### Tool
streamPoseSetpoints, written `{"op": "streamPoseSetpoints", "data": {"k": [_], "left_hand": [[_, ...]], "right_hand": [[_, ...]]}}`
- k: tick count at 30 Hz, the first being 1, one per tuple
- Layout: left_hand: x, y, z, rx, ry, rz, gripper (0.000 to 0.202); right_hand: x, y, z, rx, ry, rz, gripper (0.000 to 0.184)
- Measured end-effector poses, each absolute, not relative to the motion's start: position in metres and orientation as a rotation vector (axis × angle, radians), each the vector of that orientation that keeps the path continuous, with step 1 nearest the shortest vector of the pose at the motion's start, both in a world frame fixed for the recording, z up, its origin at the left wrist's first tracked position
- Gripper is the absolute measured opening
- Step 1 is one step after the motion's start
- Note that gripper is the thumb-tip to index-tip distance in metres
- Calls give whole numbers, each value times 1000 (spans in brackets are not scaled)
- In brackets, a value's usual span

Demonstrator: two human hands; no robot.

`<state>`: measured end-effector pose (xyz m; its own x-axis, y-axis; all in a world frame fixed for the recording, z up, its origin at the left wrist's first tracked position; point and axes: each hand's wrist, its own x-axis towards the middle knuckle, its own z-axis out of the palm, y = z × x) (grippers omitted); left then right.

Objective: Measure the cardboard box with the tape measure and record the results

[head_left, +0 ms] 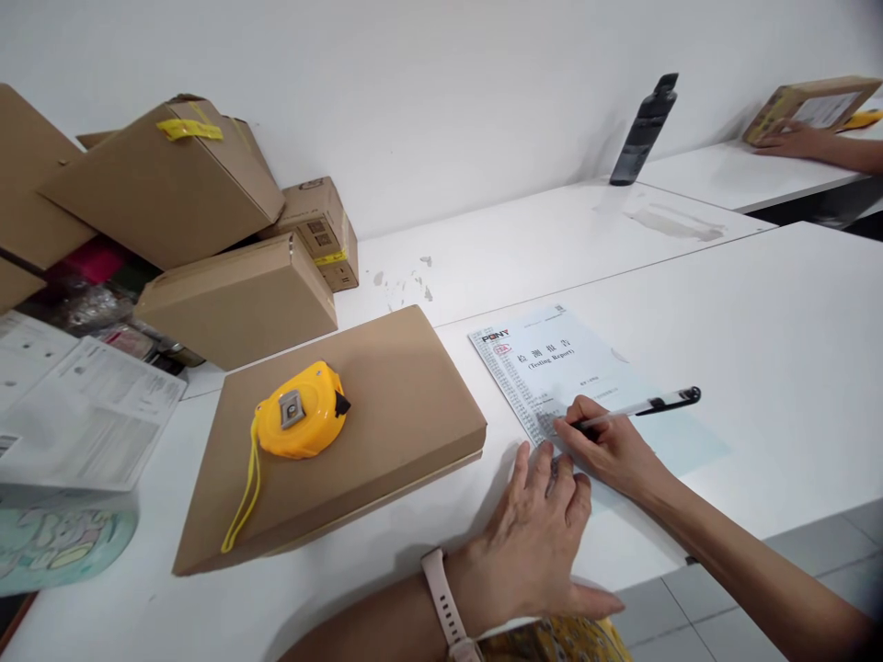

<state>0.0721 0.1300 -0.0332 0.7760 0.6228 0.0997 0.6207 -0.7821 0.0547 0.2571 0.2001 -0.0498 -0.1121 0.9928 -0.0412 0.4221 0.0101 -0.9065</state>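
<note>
Pinching white-and-black pen (638, 405) in right hand (611, 450) over pale-blue paper sheet (552, 354) beside flat brown cardboard box (393, 414); spreading left hand (538, 542) flat on it.

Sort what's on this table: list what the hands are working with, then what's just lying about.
In hand: white-and-black pen, held in the right hand; pale blue printed report sheet, touched by the left hand.
Lying about: yellow tape measure on the flat brown cardboard box; stacked brown cartons; black bottle; loose printed papers.

left hand (534, 542) flat (right hand (611, 450) pinched)
</note>
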Motion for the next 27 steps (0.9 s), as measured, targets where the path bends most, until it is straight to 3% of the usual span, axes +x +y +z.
{"op": "streamPoseSetpoints", "data": {"k": [27], "left_hand": [[71, 130, -34, 2973, 1038, 173, 100]], "right_hand": [[264, 203, -64, -1492, -1653, 1027, 33]]}}
